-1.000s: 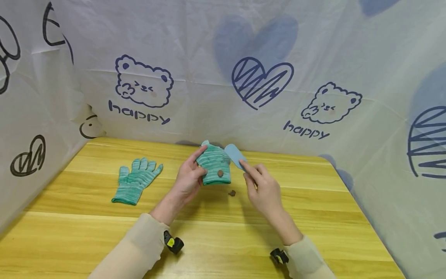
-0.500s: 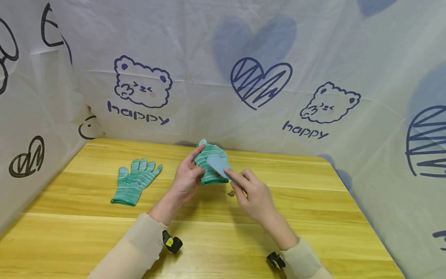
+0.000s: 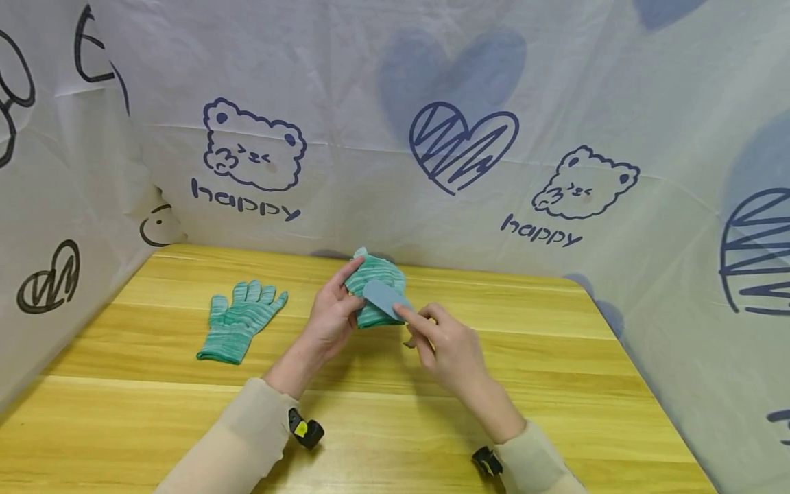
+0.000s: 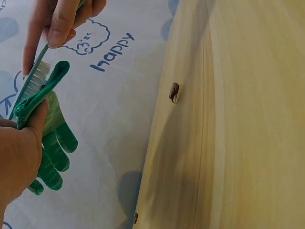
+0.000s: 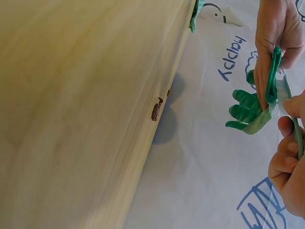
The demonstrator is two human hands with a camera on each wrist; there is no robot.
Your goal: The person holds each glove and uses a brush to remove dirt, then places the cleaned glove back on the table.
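Note:
A green-and-white knitted glove [image 3: 370,266] is held up over the table by my left hand [image 3: 331,317], thumb on the near face. My right hand [image 3: 455,351] grips a pale blue brush [image 3: 384,299], index finger stretched along its back. White bristles [image 4: 40,76] press against the glove's cuff in the left wrist view. Below the cuff hang the loose glove fingers [image 4: 53,164]. The brush covers the lower part of the glove in the head view. In the right wrist view, the brush handle [image 5: 299,138] lies within my curled right fingers.
A matching glove [image 3: 237,324] lies flat on the wooden table [image 3: 370,439], to the left. Small dark brown crumbs [image 4: 174,91] sit on the tabletop below the hands. A printed cloth [image 3: 358,171] hangs behind the table.
My right hand has brought the brush leftward from beside the glove onto its cuff, over a brown spot seen there earlier. My left hand and the glove have barely moved.

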